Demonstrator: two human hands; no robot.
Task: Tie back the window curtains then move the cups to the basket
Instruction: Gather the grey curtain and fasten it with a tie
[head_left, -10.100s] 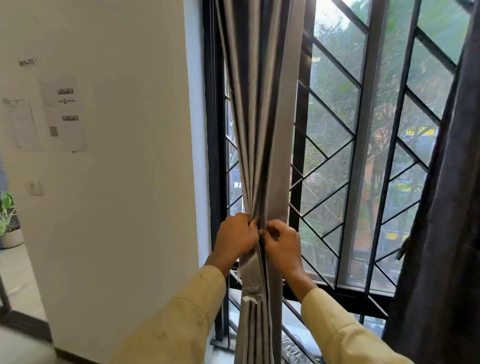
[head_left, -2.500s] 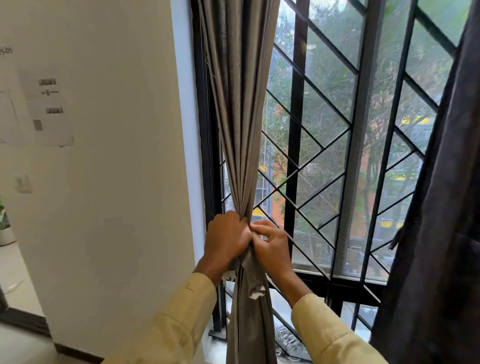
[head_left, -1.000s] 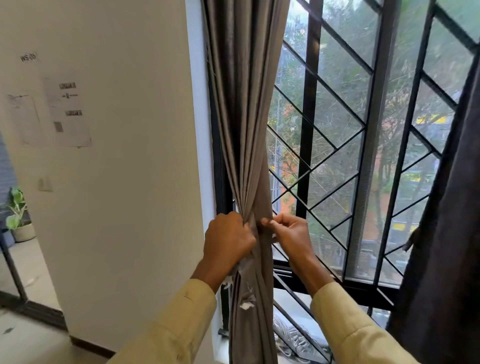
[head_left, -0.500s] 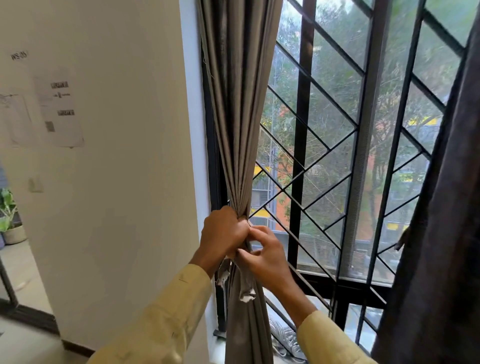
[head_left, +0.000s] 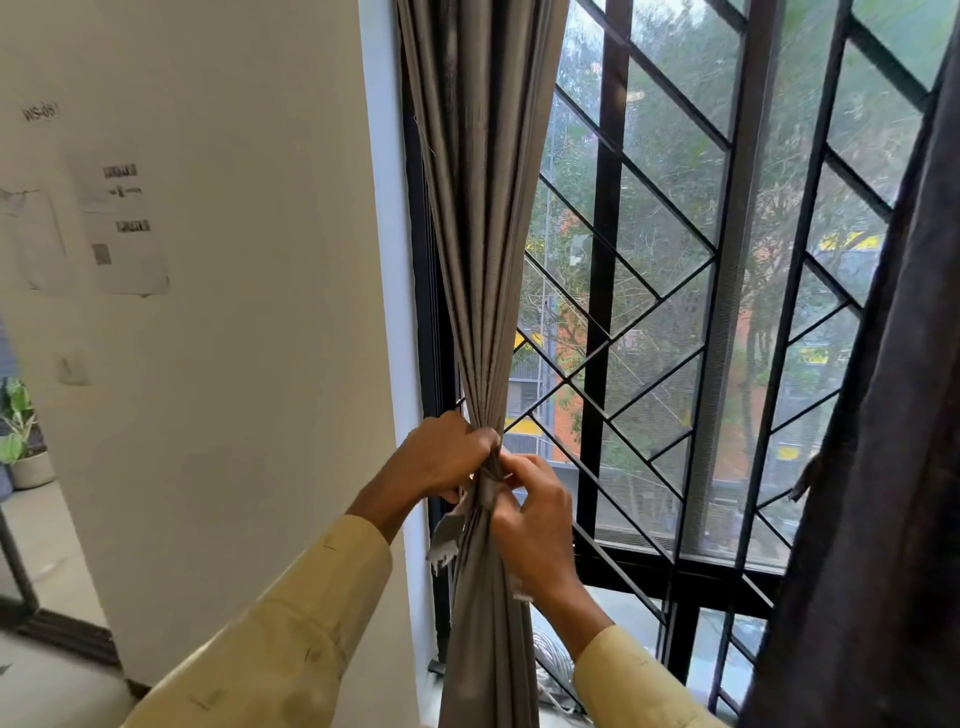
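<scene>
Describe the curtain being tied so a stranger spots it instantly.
Find the black-barred window. At its left edge, beside the white wall, hangs the grey curtain. Unlike the darker curtain at right, it is cinched where the left hand and right hand grip it.

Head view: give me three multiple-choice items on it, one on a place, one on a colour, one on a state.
1. The left hand and right hand meet: A on the window bars; B on the grey curtain; C on the wall papers.
2. The sleeves are: A pale yellow; B blue; C red.
3. The grey curtain is: A spread across the glass; B lying on the floor; C gathered into a narrow bundle.
Answers: 1 B, both hands hold its pinched waist. 2 A, both forearms show pale yellow cloth. 3 C, its folds narrow to the hands.
</scene>
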